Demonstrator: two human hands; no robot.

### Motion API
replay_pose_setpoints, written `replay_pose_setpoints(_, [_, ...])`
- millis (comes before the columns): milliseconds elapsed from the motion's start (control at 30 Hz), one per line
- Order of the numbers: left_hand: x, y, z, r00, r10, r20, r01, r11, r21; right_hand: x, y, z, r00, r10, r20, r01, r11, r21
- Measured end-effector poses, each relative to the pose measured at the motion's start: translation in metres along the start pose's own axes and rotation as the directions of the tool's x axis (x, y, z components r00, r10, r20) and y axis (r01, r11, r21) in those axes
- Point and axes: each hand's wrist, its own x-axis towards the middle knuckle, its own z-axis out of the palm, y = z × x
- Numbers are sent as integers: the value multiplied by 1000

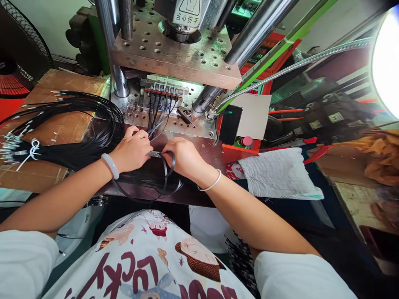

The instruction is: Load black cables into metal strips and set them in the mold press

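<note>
Okay, both hands are at the front edge of the dark bench [205, 151], close together. The left hand [132, 151] is curled shut, its fingertips pinching the metal-tipped end of a black cable [166, 168]. The right hand [183, 158] is closed too, gripping the same cable where it loops down between the hands. The loop lies on the bench just in front of the press [174, 50].

A warning label [187, 14] on the press head reads "当心伤手". Below it a fixture [163, 93] holds a row of black leads running toward the hands. A cable bundle [77, 124] tied with white string fans out to the left, ends metal-tipped.

A pale bracelet [110, 166] is on the left wrist and a thin bangle [212, 185] on the right. To the right are a red button [247, 141] and a white cloth [277, 172] with red print too small to read. The shirt [146, 257] shows pink letters, apparently "LUCK", partly cut off. A lamp [386, 62] glares at far right.
</note>
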Motion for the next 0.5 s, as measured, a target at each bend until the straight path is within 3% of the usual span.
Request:
replay_pose_setpoints(133, [0, -4, 2, 999, -14, -36, 10, 993, -117, 2, 2, -8, 999, -28, 45, 30, 999, -36])
replay_pose_setpoints(200, [-1, -8, 5, 997, -29, -70, 18, 987, -162, -15, 14, -23, 997, 31, -65, -32, 999, -20])
replay_pose_setpoints(267, [0, -11, 9, 994, -44, -102, 25, 983, -184, -50, 29, -39, 984, 103, -144, -112, 992, -52])
replay_pose_setpoints(300, [0, -12, 11, 992, -47, -114, 25, 981, -191, -71, 34, -45, 983, 136, -120, -148, 984, -98])
replay_pose_setpoints(367, [3, -13, 10, 989, -51, -139, 20, 975, -220, -115, 39, -47, 979, 200, 43, -185, 955, -230])
replay_pose_setpoints(433, [5, -13, 2, 982, -73, -173, 23, 961, -274, -147, 37, -36, 943, 271, 195, -182, 907, -380])
replay_pose_setpoints(500, [5, -13, -12, 970, -122, -212, 50, 947, -316, -162, 34, -20, 914, 330, 234, -182, 851, -492])
